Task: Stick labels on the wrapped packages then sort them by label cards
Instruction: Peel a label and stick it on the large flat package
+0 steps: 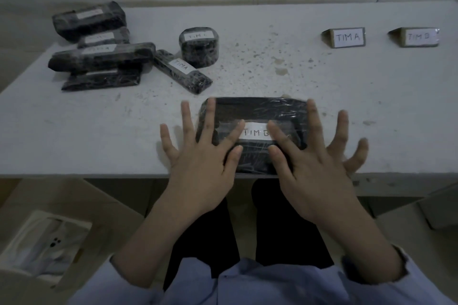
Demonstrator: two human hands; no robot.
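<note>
L hand [200, 166], R hand [317, 173] on pkg [257, 109], fingers [231, 136] splayed straight, flanking label [256, 133]

Both forearms reach forward, left hand [202, 158] and right hand [314, 168] flat, fingers splayed wide.

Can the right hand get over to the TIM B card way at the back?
Probably yes. The right hand only presses the TIM B package, and nothing stands between it and the TIM B card.
</note>
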